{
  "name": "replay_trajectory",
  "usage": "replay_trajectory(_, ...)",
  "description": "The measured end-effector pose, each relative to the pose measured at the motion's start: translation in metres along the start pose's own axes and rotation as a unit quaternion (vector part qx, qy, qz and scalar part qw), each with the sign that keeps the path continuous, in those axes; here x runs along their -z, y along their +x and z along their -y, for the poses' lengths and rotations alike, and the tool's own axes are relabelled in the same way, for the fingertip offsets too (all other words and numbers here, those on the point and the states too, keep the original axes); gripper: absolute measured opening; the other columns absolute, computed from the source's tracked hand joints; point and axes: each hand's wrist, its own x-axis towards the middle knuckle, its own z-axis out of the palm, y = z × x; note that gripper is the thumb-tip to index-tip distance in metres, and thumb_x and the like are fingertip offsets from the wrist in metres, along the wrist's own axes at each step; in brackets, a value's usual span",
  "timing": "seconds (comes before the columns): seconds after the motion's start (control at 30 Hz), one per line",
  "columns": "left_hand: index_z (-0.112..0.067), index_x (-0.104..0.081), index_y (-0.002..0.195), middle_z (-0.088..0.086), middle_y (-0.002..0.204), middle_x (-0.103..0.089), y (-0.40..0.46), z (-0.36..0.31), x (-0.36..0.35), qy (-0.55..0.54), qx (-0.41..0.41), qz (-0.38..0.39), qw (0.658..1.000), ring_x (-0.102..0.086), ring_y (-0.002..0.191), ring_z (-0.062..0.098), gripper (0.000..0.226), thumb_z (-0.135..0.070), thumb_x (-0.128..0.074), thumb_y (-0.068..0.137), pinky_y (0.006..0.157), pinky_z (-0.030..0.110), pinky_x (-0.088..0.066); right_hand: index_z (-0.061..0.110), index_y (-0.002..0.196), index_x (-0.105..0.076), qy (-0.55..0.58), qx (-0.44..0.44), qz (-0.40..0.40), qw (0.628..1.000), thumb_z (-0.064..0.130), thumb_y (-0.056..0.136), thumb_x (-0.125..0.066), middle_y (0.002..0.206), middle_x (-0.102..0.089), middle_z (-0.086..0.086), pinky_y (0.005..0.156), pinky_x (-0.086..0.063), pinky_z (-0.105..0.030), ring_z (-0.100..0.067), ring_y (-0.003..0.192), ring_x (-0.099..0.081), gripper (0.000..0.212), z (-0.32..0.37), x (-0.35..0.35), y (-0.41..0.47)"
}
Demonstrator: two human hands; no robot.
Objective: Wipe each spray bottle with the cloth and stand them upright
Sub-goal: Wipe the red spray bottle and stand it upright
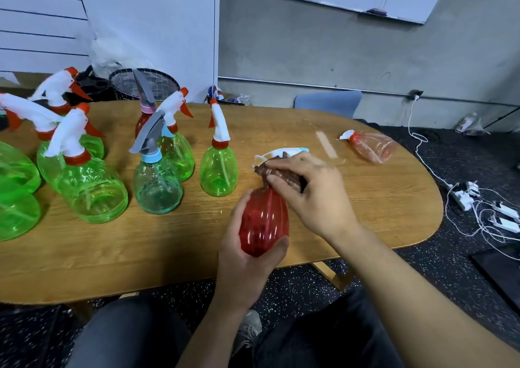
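Observation:
My left hand point(244, 258) grips the rounded base of a red spray bottle point(263, 221), which is tilted away from me over the wooden table point(168, 243). My right hand point(315, 190) presses a dark brown cloth point(277, 173) against the bottle's neck; the white trigger head with a blue tip point(284, 152) sticks out beyond the fingers. A pale pink spray bottle point(371, 145) lies on its side at the far right. Several green bottles stand upright at the left, among them a small green one point(219, 167) and a teal one with a grey trigger point(157, 184).
A darker red bottle point(142, 122) stands behind the green ones. A blue chair point(327, 103) and a mesh basket point(146, 82) sit beyond the table. White cables and chargers point(478, 204) lie on the dark floor at right. My knees are under the near table edge.

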Motion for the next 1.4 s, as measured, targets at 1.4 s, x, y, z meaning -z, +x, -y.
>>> replay_trajectory(1.4, -0.035, -0.049, 0.156, -0.002, 0.148, -0.062, 0.006, 0.001, 0.005, -0.023, 0.0, -0.01, 1.0, -0.066, 0.129, 0.013, 0.09, -0.019, -0.089, 0.076, 0.096, 0.022, -0.057, 0.034, 0.119, -0.077, -0.109, 0.001, -0.023, 0.994, 0.047, 0.095, -0.068, 0.102, -0.068, 0.009, 0.067, -0.061, -0.043, -0.016, 0.087, -0.07, 0.029, -0.032, 0.013, -0.018)
